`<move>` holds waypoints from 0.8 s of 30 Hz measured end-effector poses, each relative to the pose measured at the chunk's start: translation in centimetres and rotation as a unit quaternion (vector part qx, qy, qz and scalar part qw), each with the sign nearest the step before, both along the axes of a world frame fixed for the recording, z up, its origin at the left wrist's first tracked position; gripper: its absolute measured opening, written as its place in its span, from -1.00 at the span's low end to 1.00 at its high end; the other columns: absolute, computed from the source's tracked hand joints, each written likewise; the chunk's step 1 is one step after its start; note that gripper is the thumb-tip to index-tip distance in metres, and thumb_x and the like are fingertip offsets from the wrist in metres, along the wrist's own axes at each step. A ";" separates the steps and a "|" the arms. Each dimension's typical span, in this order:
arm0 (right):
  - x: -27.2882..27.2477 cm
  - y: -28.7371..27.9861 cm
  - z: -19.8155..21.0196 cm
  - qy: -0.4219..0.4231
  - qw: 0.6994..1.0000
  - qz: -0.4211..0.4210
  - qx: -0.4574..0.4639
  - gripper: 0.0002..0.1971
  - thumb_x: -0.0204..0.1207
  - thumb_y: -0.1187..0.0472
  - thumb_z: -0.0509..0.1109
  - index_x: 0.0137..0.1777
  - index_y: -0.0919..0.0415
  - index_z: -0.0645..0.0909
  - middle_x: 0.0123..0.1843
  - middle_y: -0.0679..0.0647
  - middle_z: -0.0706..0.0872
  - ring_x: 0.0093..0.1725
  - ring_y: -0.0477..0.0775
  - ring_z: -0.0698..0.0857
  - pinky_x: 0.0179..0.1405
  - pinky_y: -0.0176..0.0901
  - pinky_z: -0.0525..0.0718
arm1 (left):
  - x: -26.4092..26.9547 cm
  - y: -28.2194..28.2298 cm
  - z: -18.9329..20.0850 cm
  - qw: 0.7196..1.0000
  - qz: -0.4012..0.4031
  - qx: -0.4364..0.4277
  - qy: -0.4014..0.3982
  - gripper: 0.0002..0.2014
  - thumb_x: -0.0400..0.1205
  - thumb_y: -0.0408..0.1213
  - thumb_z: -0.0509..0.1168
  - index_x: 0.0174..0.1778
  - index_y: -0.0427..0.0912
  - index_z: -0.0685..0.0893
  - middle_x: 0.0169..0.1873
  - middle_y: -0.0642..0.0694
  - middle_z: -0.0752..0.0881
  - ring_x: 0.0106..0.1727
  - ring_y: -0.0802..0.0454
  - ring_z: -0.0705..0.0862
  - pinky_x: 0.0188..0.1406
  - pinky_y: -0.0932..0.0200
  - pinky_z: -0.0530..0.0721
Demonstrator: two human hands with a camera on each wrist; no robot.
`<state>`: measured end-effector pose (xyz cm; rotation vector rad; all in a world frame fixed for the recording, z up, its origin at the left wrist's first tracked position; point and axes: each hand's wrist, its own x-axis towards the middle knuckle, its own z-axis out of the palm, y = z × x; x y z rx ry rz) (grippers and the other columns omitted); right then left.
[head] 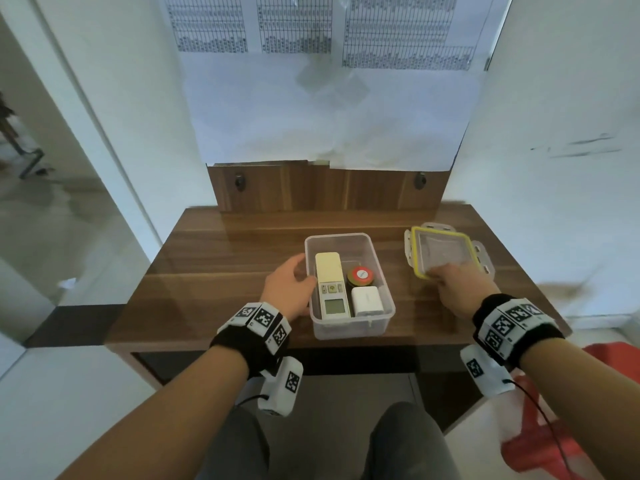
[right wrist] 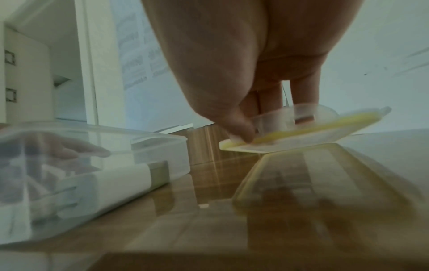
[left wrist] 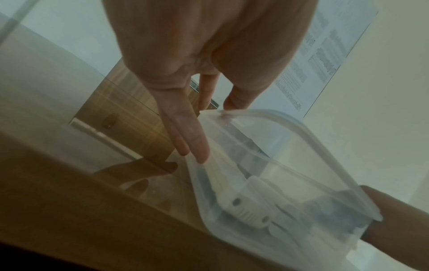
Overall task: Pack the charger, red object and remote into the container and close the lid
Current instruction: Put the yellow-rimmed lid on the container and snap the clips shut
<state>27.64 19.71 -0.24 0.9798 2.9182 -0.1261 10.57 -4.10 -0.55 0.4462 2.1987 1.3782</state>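
The clear container [head: 375, 322] stands mid-table with no lid on. Inside lie the cream remote [head: 330, 285] on the left, the red-topped round object [head: 360, 276] at the back right and the white charger [head: 367, 301] in front of it. My left hand [head: 301, 275] rests straight fingers [left wrist: 195, 144] on the container's [left wrist: 313, 139] left wall, thumb at the rim. The yellow-sealed lid [head: 443, 251] is to the right. My right hand [head: 441, 275] pinches its near edge. In the right wrist view the lid [right wrist: 313, 126] is tilted, its near side off the table, in my right hand [right wrist: 255, 124].
The wooden table [head: 225, 271] has bare surface left of the container and near the front edge. A wooden back panel [head: 311, 188] rises at the far edge, with white walls on both sides. Something red [head: 609, 358] lies on the floor at the right.
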 end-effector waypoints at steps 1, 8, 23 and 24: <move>0.1 -0.2 0.4 0.012 1.000 0.007 0.027 -0.58 0.55 0.30 0.24 0.35 -0.06 0.62 0.30 0.07 0.71 0.28 0.17 0.67 0.20 -0.01 0.60 | 0.0 0.0 0.0 1.000 0.001 0.002 -0.003 -0.46 0.65 -0.30 0.33 0.57 0.08 0.46 0.44 -0.09 0.61 0.21 -0.10 0.72 -0.11 -0.16 0.86; 0.5 0.2 5.6 0.205 0.974 -0.017 0.092 -0.57 0.62 0.27 0.16 0.42 -0.11 0.56 0.23 0.12 0.76 0.11 0.30 0.73 0.08 0.12 0.64 | 0.1 -0.3 -0.5 1.000 0.017 -0.007 0.022 -0.53 0.57 -0.16 0.37 0.44 0.08 0.58 0.31 -0.05 0.71 0.22 -0.10 0.74 0.06 -0.20 0.81; -2.9 -2.8 7.8 0.566 0.609 -0.193 -0.521 -0.77 0.58 0.40 0.35 0.22 0.36 0.66 0.00 0.26 0.86 -0.24 0.17 0.80 -0.45 -0.08 0.69 | -0.7 -0.8 -1.1 0.964 0.128 0.109 -0.205 -0.35 0.62 -0.41 0.39 0.60 -0.04 0.30 -0.01 -0.07 0.66 -0.02 -0.09 0.76 -0.34 -0.11 0.82; -3.2 -3.2 7.0 0.550 0.594 -0.206 -0.550 -0.78 0.62 0.41 0.30 0.22 0.37 0.63 0.04 0.29 0.84 -0.29 0.10 0.82 -0.54 -0.13 0.68 | -0.5 -0.9 -1.3 0.960 0.134 0.120 -0.215 -0.35 0.61 -0.41 0.40 0.59 -0.01 0.31 0.08 -0.14 0.67 0.02 -0.11 0.76 -0.35 -0.10 0.83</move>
